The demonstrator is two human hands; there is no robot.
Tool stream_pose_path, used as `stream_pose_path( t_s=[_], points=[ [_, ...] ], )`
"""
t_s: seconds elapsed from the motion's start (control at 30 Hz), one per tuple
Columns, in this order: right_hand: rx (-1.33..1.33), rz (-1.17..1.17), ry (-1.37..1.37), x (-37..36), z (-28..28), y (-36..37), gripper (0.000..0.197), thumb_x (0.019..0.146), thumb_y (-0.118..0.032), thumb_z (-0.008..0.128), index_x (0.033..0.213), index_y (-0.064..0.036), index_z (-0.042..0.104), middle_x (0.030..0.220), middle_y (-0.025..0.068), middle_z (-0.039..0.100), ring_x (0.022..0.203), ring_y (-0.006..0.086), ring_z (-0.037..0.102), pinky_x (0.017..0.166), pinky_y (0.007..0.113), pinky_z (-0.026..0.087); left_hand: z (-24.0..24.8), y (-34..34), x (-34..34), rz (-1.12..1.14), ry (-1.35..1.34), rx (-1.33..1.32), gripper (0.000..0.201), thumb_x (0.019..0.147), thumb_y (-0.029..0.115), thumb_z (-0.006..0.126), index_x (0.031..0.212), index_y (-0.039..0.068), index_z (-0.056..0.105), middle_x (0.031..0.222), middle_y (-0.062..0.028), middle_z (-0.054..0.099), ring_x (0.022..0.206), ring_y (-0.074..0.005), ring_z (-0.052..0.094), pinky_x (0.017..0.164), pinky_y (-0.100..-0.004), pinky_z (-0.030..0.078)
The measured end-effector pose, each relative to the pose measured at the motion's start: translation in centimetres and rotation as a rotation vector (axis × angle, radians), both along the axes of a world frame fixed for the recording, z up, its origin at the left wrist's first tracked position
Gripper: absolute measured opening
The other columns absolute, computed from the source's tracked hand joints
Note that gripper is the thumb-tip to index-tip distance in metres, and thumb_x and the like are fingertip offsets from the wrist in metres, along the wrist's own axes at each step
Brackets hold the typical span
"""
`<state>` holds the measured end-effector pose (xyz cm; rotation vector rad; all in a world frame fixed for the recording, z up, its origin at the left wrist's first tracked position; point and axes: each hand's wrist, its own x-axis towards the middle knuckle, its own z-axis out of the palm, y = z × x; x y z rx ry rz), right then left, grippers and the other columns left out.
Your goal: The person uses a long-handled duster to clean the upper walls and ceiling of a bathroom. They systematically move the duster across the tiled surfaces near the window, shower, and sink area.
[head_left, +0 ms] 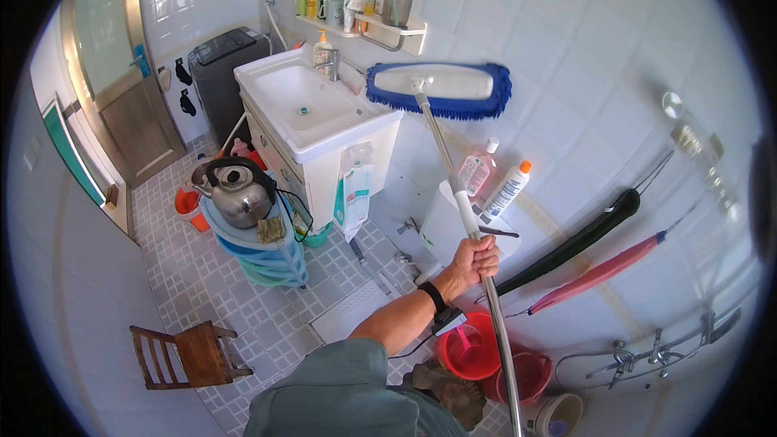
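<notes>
My left hand [476,260] is closed around the metal pole of a flat mop, with a dark band on its wrist. The pole [503,348] runs from the lower edge up past the toilet tank. At its top, the mop head [437,82] lies against the tiled wall, right of the sink, its blue fringe showing around a pale plate. A pink bottle [476,168] and a white bottle with an orange cap [507,191] stand close beside the pole on the white tank [441,218]. My right hand is out of sight.
A white sink [279,85] stands below a shelf [413,30] of toiletries. A kettle [241,194] rests on stacked blue stools [255,255]. Nearby are a wooden chair [202,354], a red bucket [469,348] and two hanging umbrella-like rolls, one green [579,241], one pink [599,273].
</notes>
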<state>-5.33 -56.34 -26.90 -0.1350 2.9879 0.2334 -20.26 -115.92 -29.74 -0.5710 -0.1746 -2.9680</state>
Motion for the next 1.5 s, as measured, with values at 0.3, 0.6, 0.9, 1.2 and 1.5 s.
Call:
stream_pose_path(
  t_s=[0.3, 0.6, 0.9, 1.2, 1.5],
  points=[
    [0.022, -0.124, -0.204, -0.3, -2.2, -3.4, 0.044, 0.082, -0.044, 0.060, 0.099, -0.0035, 0.067, 0.084, 0.0244, 0.068, 0.081, 0.0428, 0.066, 0.074, 0.051, 0.050, -2.9, -3.1, -0.8, -0.021, 0.035, -0.039, 0.027, 0.091, 0.027, 0.061, 0.074, 0.011, 0.047, 0.051, 0.0068, 0.029, 0.039, -0.0061, 0.027, 0.041, -0.0244, 0.030],
    [-0.097, 0.045, -0.316, -1.6, -6.3, -9.2, 0.044, 0.081, -0.042, 0.061, 0.100, -0.0026, 0.066, 0.084, 0.0245, 0.067, 0.081, 0.0424, 0.066, 0.073, 0.051, 0.051, -6.0, -7.6, 1.3, 0.103, -0.348, -0.120, 0.028, 0.089, 0.028, 0.061, 0.070, 0.015, 0.045, 0.053, 0.0076, 0.029, 0.043, -0.0075, 0.027, 0.046, -0.0267, 0.031],
    [-0.226, 0.168, -0.399, -2.5, -10.0, -13.7, 0.044, 0.081, -0.041, 0.061, 0.100, -0.0017, 0.066, 0.084, 0.0246, 0.067, 0.081, 0.0420, 0.066, 0.072, 0.051, 0.051, -7.0, -7.7, 3.4, 0.192, -0.860, -0.152, 0.028, 0.088, 0.018, 0.061, 0.069, 0.014, 0.042, 0.055, 0.0050, 0.032, 0.043, -0.0103, 0.032, 0.046, -0.0319, 0.033],
    [-0.330, 0.175, -0.467, -1.9, -12.5, -15.3, 0.044, 0.080, -0.040, 0.062, 0.100, -0.0008, 0.066, 0.084, 0.0247, 0.067, 0.081, 0.0416, 0.066, 0.071, 0.050, 0.051, -3.2, -5.2, 2.8, 0.918, -1.399, -0.576, 0.029, 0.085, 0.021, 0.067, 0.088, 0.001, 0.047, 0.061, -0.0061, 0.049, 0.041, -0.0154, 0.046, 0.031, -0.0327, 0.037],
    [-0.365, 0.168, -0.514, -2.0, -13.7, -16.8, 0.044, 0.079, -0.039, 0.063, 0.101, 0.0001, 0.065, 0.084, 0.0248, 0.067, 0.080, 0.0411, 0.066, 0.071, 0.050, 0.051, -3.9, -6.3, 3.0, 0.807, -1.315, -0.505, 0.023, 0.085, 0.018, 0.065, 0.084, 0.004, 0.047, 0.054, -0.0031, 0.042, 0.038, -0.0142, 0.041, 0.031, -0.0322, 0.034]
  ],
)
